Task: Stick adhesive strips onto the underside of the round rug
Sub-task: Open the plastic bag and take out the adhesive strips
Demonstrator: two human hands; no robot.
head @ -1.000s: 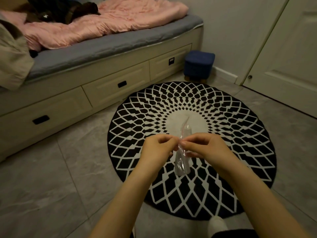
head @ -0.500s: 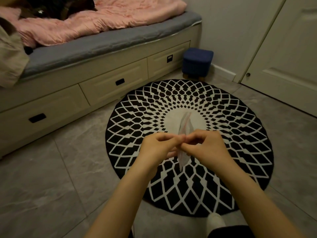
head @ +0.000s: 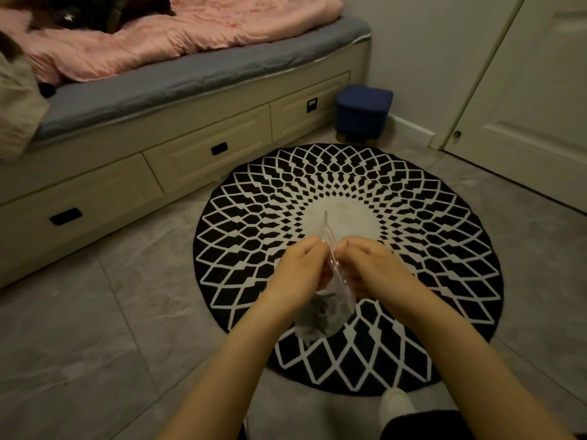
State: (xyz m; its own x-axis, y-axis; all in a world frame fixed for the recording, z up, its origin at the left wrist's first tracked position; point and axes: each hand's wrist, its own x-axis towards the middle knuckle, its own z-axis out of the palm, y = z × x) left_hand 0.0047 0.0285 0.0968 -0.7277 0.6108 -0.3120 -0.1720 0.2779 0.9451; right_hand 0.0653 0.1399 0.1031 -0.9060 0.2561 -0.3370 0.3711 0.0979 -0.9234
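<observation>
Foot: a white-socked toe (head: 397,404) at the bottom edge, on the grey tiled floor (head: 95,328), just beside the near rim of the rug.
Left hand: left hand (head: 298,274) raised over the rug, fingers (head: 313,246) curled and pinching the left side of the bag's upper part.
Right hand: right hand (head: 374,268) close beside the left, the bag between them; fingers (head: 346,246) curled and pinching the bag's right side at about the same height.
Bag: small clear plastic bag (head: 327,309) with a thin red seal line (head: 333,249) near its top, held in the air between the two hands; one corner points up past the fingertips, the body hangs below the hands. Dark and pale contents show in the lower part; what they are cannot be told.
Rug: round rug (head: 413,236), black with a white lattice of diamonds and a plain white centre, lying flat on the floor with the patterned side up, directly under the hands.
Bed: low cream bed base with three drawers (head: 206,160) with dark recessed pulls, left of the rug; grey mattress (head: 178,81) above, pink quilt (head: 190,30) heaped on it.
Stool: small dark blue stool (head: 363,109) on short legs, past the rug's far edge, at the foot of the bed near the wall.
Door: pale panelled door (head: 533,90) at far right.
</observation>
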